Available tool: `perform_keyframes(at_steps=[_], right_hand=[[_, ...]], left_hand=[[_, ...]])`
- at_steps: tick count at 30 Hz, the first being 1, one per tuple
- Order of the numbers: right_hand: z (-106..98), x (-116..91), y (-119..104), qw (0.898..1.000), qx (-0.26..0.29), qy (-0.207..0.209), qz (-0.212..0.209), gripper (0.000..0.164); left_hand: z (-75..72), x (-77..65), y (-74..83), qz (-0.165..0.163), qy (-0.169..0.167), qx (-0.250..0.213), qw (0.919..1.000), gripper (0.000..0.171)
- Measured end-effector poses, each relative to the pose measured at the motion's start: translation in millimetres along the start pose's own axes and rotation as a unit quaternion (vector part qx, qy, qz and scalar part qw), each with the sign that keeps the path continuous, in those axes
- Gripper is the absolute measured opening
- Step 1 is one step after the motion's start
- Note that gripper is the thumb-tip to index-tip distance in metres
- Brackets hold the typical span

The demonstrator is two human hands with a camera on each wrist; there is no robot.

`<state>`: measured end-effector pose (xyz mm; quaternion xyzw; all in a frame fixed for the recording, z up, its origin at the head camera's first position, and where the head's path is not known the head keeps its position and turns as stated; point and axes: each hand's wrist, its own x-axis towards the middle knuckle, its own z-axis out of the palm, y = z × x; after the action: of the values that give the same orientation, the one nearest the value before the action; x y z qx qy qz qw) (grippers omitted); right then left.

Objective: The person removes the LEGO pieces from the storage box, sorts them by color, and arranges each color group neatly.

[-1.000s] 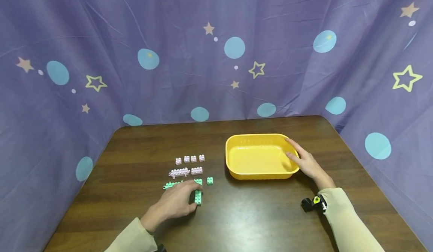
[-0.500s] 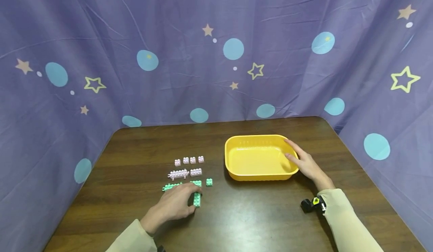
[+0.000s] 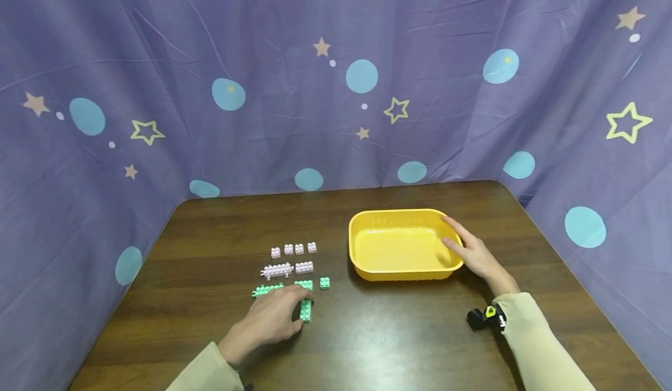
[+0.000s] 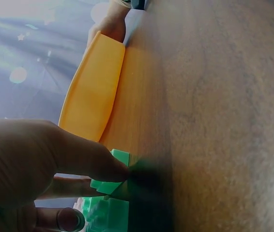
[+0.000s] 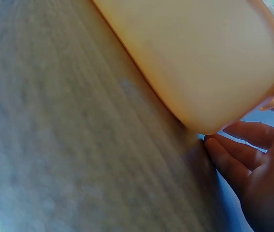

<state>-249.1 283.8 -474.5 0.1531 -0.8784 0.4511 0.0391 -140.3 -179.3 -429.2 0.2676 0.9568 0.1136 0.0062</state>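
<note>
In the head view my left hand (image 3: pixel 270 315) is low over the table, pinching a long green toy building brick (image 3: pixel 305 311) between thumb and fingertips. The left wrist view shows the thumb against the end of this green brick (image 4: pixel 121 157). Partly behind the fingers lies another green brick (image 3: pixel 306 285). My right hand (image 3: pixel 482 262) holds the right end of a yellow plastic basin (image 3: pixel 404 275), its thumb over the rim. Seen from the right wrist, several fingers (image 5: pixel 253 133) lie along the basin's outer wall (image 5: pixel 200 58).
A small green brick (image 3: pixel 325 283) sits between the left hand and the basin. Beyond the hand are a green piece with clips (image 3: pixel 265 290), a pink clip piece (image 3: pixel 277 270), a long pink brick (image 3: pixel 304 267) and a row of small pink bricks (image 3: pixel 289 249). A purple curtain (image 3: pixel 262 140) hangs behind the table.
</note>
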Motion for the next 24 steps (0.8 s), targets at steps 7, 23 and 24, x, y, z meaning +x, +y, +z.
perform_keyframes(at_steps=[7, 23, 24], right_hand=[[1, 4, 0, 1.0, -0.002, -0.001, 0.003, 0.059], [5, 5, 4, 1.0, 0.013, -0.008, -0.002, 0.059], [4, 5, 5, 1.0, 0.02, -0.01, -0.009, 0.059]], left_hand=[[0.9, 0.3, -1.6, 0.002, 0.002, 0.004, 1.0, 0.043], [-13.9, 2.2, 1.7, 0.025, 0.041, -0.026, 0.9985, 0.044], [-19.1, 5.1, 2.4, 0.035, 0.053, -0.033, 0.9974, 0.044]])
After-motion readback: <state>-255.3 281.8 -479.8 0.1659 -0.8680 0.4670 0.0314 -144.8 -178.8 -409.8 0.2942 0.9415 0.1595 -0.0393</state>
